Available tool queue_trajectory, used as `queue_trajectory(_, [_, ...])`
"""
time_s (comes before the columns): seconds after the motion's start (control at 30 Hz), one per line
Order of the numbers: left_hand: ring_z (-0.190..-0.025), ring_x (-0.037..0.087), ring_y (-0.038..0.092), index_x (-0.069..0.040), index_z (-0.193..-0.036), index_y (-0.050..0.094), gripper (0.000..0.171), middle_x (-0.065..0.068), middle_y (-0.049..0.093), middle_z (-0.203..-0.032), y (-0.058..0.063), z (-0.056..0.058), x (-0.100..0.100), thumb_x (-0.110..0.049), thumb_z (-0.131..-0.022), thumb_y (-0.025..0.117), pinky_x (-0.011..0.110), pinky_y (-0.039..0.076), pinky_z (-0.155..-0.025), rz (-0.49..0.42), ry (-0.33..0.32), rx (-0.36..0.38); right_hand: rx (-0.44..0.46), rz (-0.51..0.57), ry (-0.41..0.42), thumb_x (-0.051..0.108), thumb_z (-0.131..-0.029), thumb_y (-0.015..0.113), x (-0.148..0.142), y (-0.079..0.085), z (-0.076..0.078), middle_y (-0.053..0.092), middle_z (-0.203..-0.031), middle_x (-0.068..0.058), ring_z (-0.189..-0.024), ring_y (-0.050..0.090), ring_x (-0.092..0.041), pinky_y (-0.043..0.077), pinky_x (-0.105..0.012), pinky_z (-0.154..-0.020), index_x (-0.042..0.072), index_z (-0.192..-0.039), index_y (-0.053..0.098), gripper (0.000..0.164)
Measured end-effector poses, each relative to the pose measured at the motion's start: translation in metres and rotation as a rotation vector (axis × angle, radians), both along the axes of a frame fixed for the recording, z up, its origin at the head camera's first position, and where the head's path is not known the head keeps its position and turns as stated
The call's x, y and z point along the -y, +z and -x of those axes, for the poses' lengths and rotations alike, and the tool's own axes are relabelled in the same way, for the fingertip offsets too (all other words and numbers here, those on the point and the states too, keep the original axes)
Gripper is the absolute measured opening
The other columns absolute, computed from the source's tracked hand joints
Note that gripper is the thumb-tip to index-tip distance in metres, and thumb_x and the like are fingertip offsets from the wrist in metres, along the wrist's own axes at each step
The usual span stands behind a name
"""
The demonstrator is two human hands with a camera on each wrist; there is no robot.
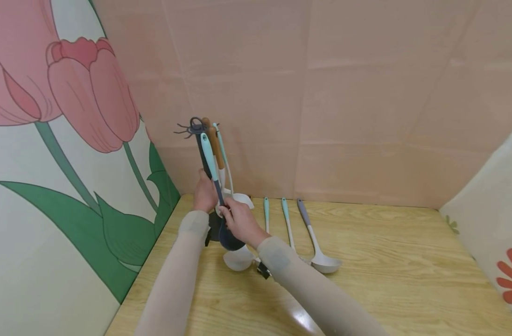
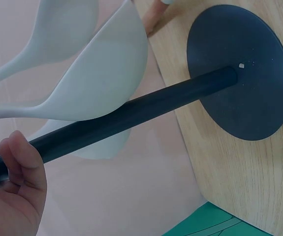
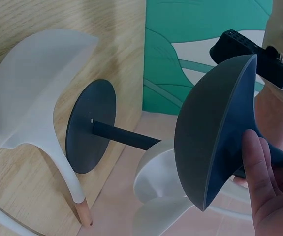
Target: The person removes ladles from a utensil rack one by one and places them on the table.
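Observation:
My left hand (image 1: 204,192) grips the black pole (image 2: 107,120) of a utensil stand, whose round black base (image 2: 244,108) rests on the table. Curved hooks (image 1: 197,126) spread from the stand's top. A dark navy ladle (image 3: 200,132) with a light teal handle (image 1: 208,151) is in my right hand (image 1: 241,219), pinched near its bowl. The handle's tip is close to the hooks; whether it hangs on one, I cannot tell. Pale utensils hang around the pole, including a white ladle (image 2: 102,69); wooden handles (image 1: 215,144) and another teal handle (image 1: 221,144) show up top.
On the wooden table (image 1: 407,252) lie a white ladle with a wooden handle (image 3: 38,93), two teal-handled utensils (image 1: 266,212) and a grey-handled ladle (image 1: 319,254). A pinkish wall (image 1: 365,116) stands behind; a tulip-printed panel (image 1: 92,102) borders the left.

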State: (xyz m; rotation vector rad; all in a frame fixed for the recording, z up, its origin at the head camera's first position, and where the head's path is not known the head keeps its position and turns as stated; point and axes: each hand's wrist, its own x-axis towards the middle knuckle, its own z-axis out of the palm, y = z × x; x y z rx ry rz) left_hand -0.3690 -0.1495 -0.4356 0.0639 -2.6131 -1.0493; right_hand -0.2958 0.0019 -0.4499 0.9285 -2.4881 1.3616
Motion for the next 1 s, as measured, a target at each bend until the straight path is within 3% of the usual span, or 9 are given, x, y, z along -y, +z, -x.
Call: queue_trajectory(1.0, [-0.092,0.04,0.064,0.003,-0.145,0.025,0.048,0.025,0.061,-0.102,0.0016,-0.0005,-0.0011,-0.023,-0.106,0.039,0.052,0.051,-0.083,-0.035,0.0,-0.005,0.012,0.005,0.002,0.02,-0.107,0.048,-0.0005,-0.0022,-0.0007,0.058,-0.073,-0.001,-0.06,0.058,-0.007,0.051,-0.023,-0.057,0.008,-0.096,0.056,0.018])
